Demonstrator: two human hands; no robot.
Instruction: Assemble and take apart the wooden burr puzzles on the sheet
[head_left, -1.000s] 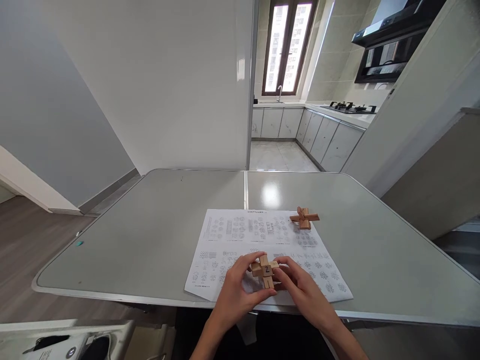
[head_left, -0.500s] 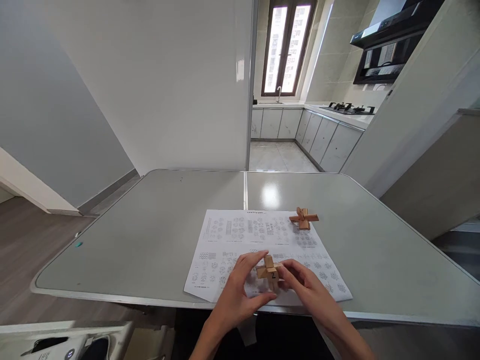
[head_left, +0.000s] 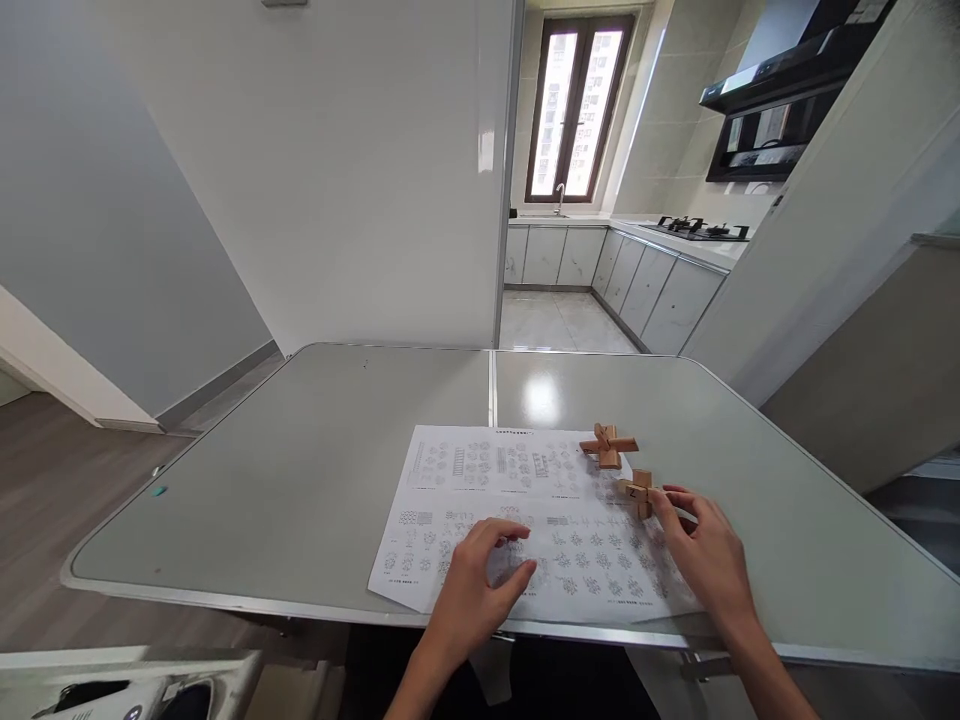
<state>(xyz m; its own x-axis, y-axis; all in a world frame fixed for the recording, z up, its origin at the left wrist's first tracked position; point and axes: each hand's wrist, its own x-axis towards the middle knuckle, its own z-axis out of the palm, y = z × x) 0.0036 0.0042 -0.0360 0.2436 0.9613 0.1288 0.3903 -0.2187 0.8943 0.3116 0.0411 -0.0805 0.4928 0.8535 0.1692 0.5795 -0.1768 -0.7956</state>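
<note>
A wooden burr puzzle (head_left: 640, 492), pale and cross-shaped with a dark mark on one face, is pinched by my right hand (head_left: 701, 545) over the right part of the printed sheet. Just behind it a second, redder wooden burr puzzle (head_left: 608, 446) rests at the sheet's upper right corner. My left hand (head_left: 484, 575) hovers at the lower middle of the printed sheet (head_left: 480, 500), thumb and fingers apart with nothing between them. Rows of small line diagrams cover the paper.
The grey table (head_left: 300, 470) has a metal rim and a seam down its middle. A small teal piece (head_left: 159, 491) lies near its left edge. At the lower left stands a white container (head_left: 142, 690) with items inside. Beyond the table is a kitchen with a gas stove (head_left: 697, 229).
My right hand has carried the paler puzzle rightward and away from me, near the redder one. My left hand has let go of it and stays at about the same place.
</note>
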